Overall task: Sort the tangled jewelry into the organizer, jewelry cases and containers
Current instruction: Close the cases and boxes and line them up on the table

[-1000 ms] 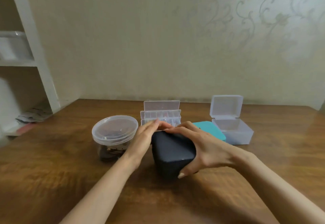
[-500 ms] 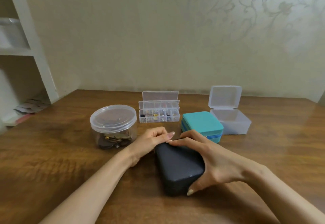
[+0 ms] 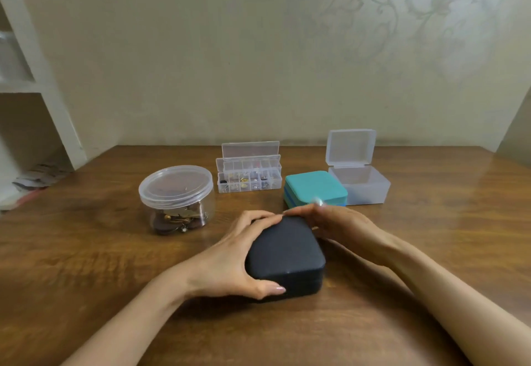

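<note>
A closed black jewelry case [image 3: 286, 253] lies flat on the wooden table [image 3: 86, 250] in front of me. My left hand [image 3: 232, 259] grips its left side, thumb on the near edge and fingers curled over the far left corner. My right hand [image 3: 333, 223] curls round the case's far right corner. Behind it sit a closed teal jewelry case [image 3: 314, 187], an open clear compartment organizer [image 3: 248, 177] with small jewelry pieces, an open clear hinged box [image 3: 357, 179], and a lidded round clear jar [image 3: 176, 197] holding tangled jewelry.
A wall stands right behind the table's far edge. White shelving [image 3: 34, 84] rises at the left, with papers [image 3: 40, 177] on a lower ledge beside the table.
The black case has been laid flat and turned. My left hand moved from its far end to grip its left side. My right hand moved from its right side up to the far right corner.
</note>
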Demonstrator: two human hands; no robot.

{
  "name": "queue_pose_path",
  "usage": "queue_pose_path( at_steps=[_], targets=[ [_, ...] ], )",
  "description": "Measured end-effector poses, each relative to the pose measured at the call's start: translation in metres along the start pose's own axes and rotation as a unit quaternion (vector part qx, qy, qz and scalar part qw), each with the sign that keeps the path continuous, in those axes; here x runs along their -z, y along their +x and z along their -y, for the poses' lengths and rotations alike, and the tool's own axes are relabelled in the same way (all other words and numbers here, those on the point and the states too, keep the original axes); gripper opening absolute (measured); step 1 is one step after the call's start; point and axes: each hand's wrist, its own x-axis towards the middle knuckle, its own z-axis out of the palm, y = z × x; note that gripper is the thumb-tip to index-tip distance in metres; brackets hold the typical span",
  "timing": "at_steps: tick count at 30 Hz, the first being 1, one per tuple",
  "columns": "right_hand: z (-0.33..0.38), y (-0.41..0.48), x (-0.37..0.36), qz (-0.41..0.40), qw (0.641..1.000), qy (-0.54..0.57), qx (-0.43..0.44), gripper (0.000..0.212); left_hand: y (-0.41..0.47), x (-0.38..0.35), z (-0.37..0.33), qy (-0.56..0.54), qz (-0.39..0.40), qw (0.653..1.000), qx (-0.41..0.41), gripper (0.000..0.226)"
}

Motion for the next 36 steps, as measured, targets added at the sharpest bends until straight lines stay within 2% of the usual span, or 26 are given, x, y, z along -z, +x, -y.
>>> queue_pose_path(
  at_steps=[1, 3, 5, 9, 15, 22, 25, 28, 30, 34, 36],
  targets=[
    [-0.001, -0.001, 0.003, 0.000, 1.000, -0.023, -0.002, 0.027, -0.002, 0.001, 0.003, -0.026, 0.012, 1.000, -0.003, 0.094],
    [-0.001, -0.001, 0.005, 0.014, 0.995, -0.101, -0.009, 0.038, -0.006, 0.003, 0.008, -0.048, 0.025, 0.999, -0.010, 0.090],
    [-0.001, -0.001, 0.008, 0.013, 0.989, -0.149, -0.005, 0.038, -0.008, 0.004, 0.010, -0.058, 0.031, 0.998, -0.014, 0.090],
    [0.000, 0.000, 0.009, 0.017, 0.987, -0.161, 0.004, 0.027, -0.009, 0.005, 0.008, -0.085, 0.040, 0.995, -0.016, 0.090],
    [0.000, -0.002, 0.010, 0.009, 0.962, -0.271, 0.023, 0.019, -0.009, 0.005, 0.006, -0.090, 0.051, 0.994, -0.019, 0.090],
    [0.001, -0.002, 0.008, -0.015, 0.970, -0.239, 0.035, 0.019, -0.010, 0.008, 0.005, -0.090, 0.075, 0.993, -0.034, 0.090],
    [0.000, -0.001, 0.004, -0.071, 0.949, -0.303, 0.045, 0.021, -0.010, 0.007, 0.006, -0.074, 0.051, 0.995, -0.033, 0.089],
    [-0.001, -0.002, 0.002, -0.120, 0.892, -0.426, 0.093, 0.019, -0.010, 0.008, 0.008, -0.044, -0.010, 0.998, -0.036, 0.088],
    [-0.003, -0.002, 0.002, -0.136, 0.865, -0.463, 0.135, 0.020, -0.009, 0.009, 0.009, -0.037, -0.034, 0.998, -0.031, 0.088],
    [-0.001, -0.005, 0.003, -0.139, 0.867, -0.459, 0.137, 0.018, -0.005, 0.008, 0.013, -0.030, -0.047, 0.998, 0.003, 0.086],
    [0.002, -0.006, -0.001, -0.115, 0.884, -0.436, 0.123, 0.019, -0.003, 0.007, 0.018, -0.016, -0.076, 0.997, 0.026, 0.086]
  ],
)
